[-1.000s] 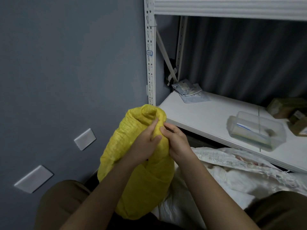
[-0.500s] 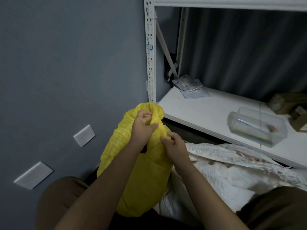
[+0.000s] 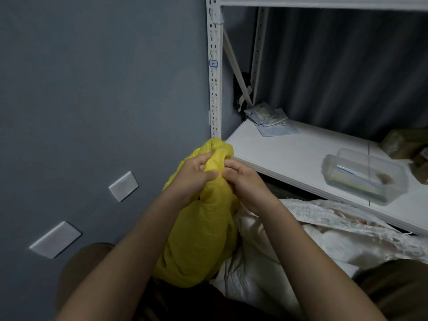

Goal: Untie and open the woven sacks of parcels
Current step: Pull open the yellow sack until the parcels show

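Far out to the left of the left fingers, two white wall plates (image 3: 55, 239) sit on the grey wall (image 3: 92, 89), one low and one higher (image 3: 123, 186), both well apart from the hands. The left hand (image 3: 193, 177) has its fingers (image 3: 203, 159) curled around the bunched neck of the yellow woven sack (image 3: 199, 239), the thumb pressed across the fabric toward the right hand. The gathered top of the sack rises just above the left fingers and folds over; whether a tie is there cannot be told. The body of the sack hangs below both hands, between the forearms, standing upright. Just right of the left thumb, the right hand (image 3: 245, 179) pinches the same neck, its fingers (image 3: 231, 164) bent and touching the yellow fabric from the other side. Above and beyond both sets of fingers stands a white slotted upright (image 3: 214, 77) of the shelving. Below and right of the right fingers lies a white woven sack (image 3: 312, 246), touching the yellow one. Up and right of the right fingers, the white shelf (image 3: 289, 154) carries flat packets (image 3: 268, 119) at its back corner, a clear plastic box (image 3: 366, 179) further right, and brown parcels (image 3: 407, 144) at the far edge, blurred
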A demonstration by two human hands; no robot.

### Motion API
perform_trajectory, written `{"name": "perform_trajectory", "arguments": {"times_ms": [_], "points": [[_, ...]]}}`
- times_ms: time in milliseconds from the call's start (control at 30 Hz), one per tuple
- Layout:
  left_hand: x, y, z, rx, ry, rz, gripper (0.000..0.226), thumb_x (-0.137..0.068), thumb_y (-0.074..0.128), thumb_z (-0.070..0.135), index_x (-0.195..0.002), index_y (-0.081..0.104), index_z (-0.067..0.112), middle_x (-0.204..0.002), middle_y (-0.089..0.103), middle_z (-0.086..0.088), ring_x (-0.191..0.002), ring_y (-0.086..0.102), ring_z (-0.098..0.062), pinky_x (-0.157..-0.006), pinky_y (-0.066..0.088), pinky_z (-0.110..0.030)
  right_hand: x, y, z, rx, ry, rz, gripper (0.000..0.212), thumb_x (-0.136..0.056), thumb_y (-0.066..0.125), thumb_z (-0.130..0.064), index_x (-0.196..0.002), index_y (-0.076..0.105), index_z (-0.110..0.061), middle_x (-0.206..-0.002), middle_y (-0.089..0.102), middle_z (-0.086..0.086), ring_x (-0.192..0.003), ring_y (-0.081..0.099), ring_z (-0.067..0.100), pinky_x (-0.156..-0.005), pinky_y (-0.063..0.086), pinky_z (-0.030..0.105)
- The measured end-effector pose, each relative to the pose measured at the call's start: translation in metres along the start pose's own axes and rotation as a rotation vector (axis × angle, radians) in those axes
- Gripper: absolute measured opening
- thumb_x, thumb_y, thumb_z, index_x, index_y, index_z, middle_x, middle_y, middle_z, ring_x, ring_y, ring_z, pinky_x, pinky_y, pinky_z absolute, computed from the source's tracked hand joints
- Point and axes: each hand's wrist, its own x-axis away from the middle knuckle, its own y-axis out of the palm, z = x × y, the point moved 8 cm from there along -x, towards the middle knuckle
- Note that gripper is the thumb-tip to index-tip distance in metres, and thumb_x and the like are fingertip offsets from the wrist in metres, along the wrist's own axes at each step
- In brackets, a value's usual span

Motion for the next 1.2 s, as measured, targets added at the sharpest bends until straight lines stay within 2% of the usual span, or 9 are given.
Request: {"name": "perform_trajectory", "arguments": {"times_ms": [100,200,300,433,533,700,900,1033,1200], "points": [[-0.004,0.012,0.003,-0.086,0.032,-0.042,0.050,-0.085,0.060,-0.007,-0.132,0.051,0.006,-0.100,0.069,-0.002,-0.069,0.064,0.005,-0.053,0.048,-0.012,0.012,-0.015,-0.022,0.596,-0.248,0.346,0.009,-0.084,0.062,-0.008,-0.080,0.057,-0.014,-0.068,0.057,-0.006,-0.062,0.051,0.010,-0.060,0.039,0.027],[-0.015,0.014,0.011,-0.186,0.005,-0.088,0.047,-0.085,0.055,-0.009,-0.126,0.049,0.014,-0.081,0.069,0.001,-0.061,0.063,-0.004,-0.057,0.051,-0.024,0.035,-0.014,-0.050,0.978,-0.566,0.547,0.023,-0.081,0.066,-0.017,-0.101,0.057,-0.013,-0.097,0.053,0.001,-0.089,0.052,0.018,-0.074,0.043,0.031],[-0.024,0.009,0.012,-0.239,-0.068,-0.197,0.046,-0.080,0.065,-0.003,-0.112,0.043,0.020,-0.085,0.065,-0.010,-0.073,0.060,-0.022,-0.071,0.051,-0.042,0.023,-0.005,-0.063,1.258,-0.711,0.141,0.051,-0.083,0.064,-0.023,-0.132,0.049,-0.023,-0.132,0.048,-0.001,-0.122,0.041,0.019,-0.104,0.034,0.035],[-0.032,0.002,0.010,-0.245,-0.146,-0.292,0.043,-0.078,0.069,-0.006,-0.113,0.051,0.011,-0.085,0.063,-0.007,-0.073,0.061,-0.017,-0.062,0.050,-0.028,-0.006,0.001,-0.063,1.497,-0.669,-0.216,0.051,-0.083,0.067,-0.044,-0.129,0.053,-0.028,-0.140,0.047,-0.008,-0.140,0.020,0.017,-0.117,0.006,0.038],[-0.036,-0.006,0.002,-0.336,-0.206,-0.367,0.029,-0.078,0.072,-0.001,-0.102,0.060,0.011,-0.080,0.064,-0.001,-0.071,0.060,-0.014,-0.058,0.050,-0.020,-0.022,0.015,-0.063,1.453,-0.632,-0.362,0.026,-0.076,0.074,-0.041,-0.090,0.055,-0.028,-0.126,0.057,-0.009,-0.134,0.033,0.014,-0.112,0.018,0.031],[-0.028,-0.048,0.006,-0.692,-0.164,0.124,0.059,-0.081,0.069,0.045,-0.127,0.045,0.016,-0.119,0.057,-0.010,-0.110,0.056,-0.026,-0.085,0.045,-0.033,-0.059,0.016,-0.054,1.331,-0.296,-0.337,0.022,-0.078,0.069,-0.024,-0.071,0.048,-0.024,-0.074,0.057,-0.002,-0.074,0.053,0.018,-0.066,0.043,0.036],[-0.007,-0.008,-0.031,-0.693,-0.237,0.096,0.131,-0.068,0.076,0.054,-0.147,-0.021,0.017,-0.157,-0.004,-0.010,-0.145,0.004,-0.032,-0.112,0.021,-0.048,-0.107,0.022,-0.043,1.200,-0.171,-0.171,0.013,-0.076,0.061,-0.018,-0.073,0.050,-0.013,-0.071,0.053,0.005,-0.069,0.052,0.022,-0.057,0.038,0.031],[-0.037,-0.054,-0.043,-0.930,-0.138,0.226,0.070,-0.090,0.058,0.021,-0.147,0.017,0.014,-0.142,0.036,-0.016,-0.128,0.040,-0.035,-0.098,0.037,-0.041,-0.120,-0.002,-0.036,1.205,-0.128,-0.095,0.020,-0.077,0.066,-0.023,-0.072,0.049,-0.015,-0.073,0.053,0.001,-0.072,0.053,0.020,-0.057,0.038,0.030],[-0.081,-0.123,-0.034,-1.343,-0.060,0.251,0.030,-0.094,0.051,0.036,-0.119,0.054,0.019,-0.123,0.059,-0.008,-0.114,0.054,-0.031,-0.083,0.043,-0.037,-0.122,-0.050,-0.018,1.052,0.016,-0.167,0.021,-0.081,0.073,-0.033,-0.086,0.054,-0.023,-0.087,0.062,-0.002,-0.083,0.060,0.018,-0.064,0.044,0.028]]}}
